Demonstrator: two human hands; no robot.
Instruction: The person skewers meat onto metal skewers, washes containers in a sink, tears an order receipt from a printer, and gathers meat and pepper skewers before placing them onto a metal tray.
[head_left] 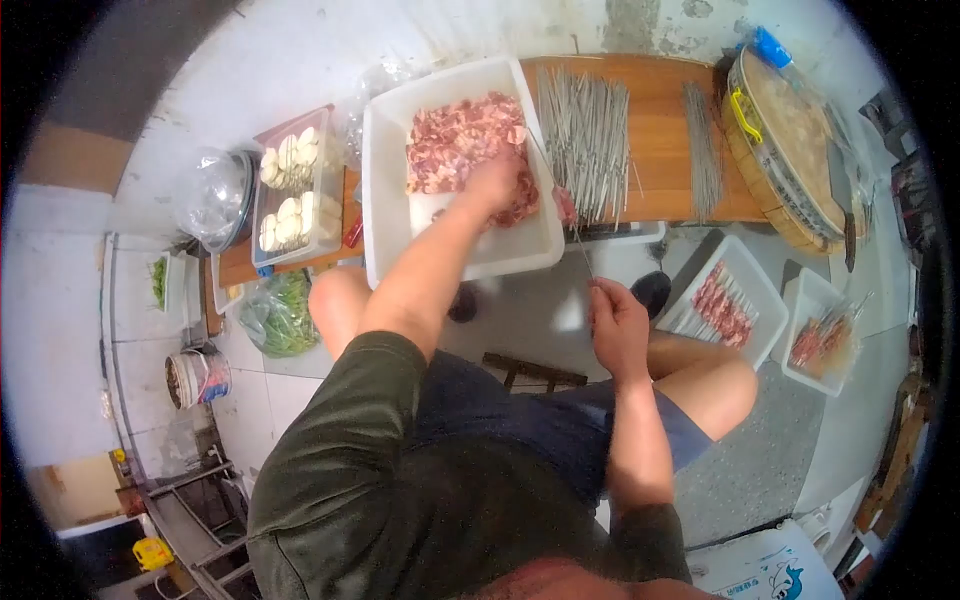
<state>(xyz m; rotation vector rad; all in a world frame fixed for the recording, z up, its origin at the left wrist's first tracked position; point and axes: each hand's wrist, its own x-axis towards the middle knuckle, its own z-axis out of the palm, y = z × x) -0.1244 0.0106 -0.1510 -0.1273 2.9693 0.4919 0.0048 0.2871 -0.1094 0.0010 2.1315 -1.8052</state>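
My left hand (495, 185) reaches into a white plastic tub (545, 245), its fingers curled into the cut raw meat (455, 140). The fingertips are partly hidden there. Below and right of the tub, my right hand (618, 325) is closed round the lower end of a thin metal skewer (584, 258). That skewer slants up and left past the tub's right edge, with a piece of meat (564, 205) on it. Many bare metal skewers (585, 140) lie side by side on the wooden table (660, 150) right of the tub.
A smaller skewer bundle (703, 150) and a round wooden board (785, 150) with a knife (848, 215) lie farther right. White bins of meat skewers (722, 305) stand beyond my right knee. On the left are a clear box of pale rounds (290, 195) and a bag of greens (280, 315).
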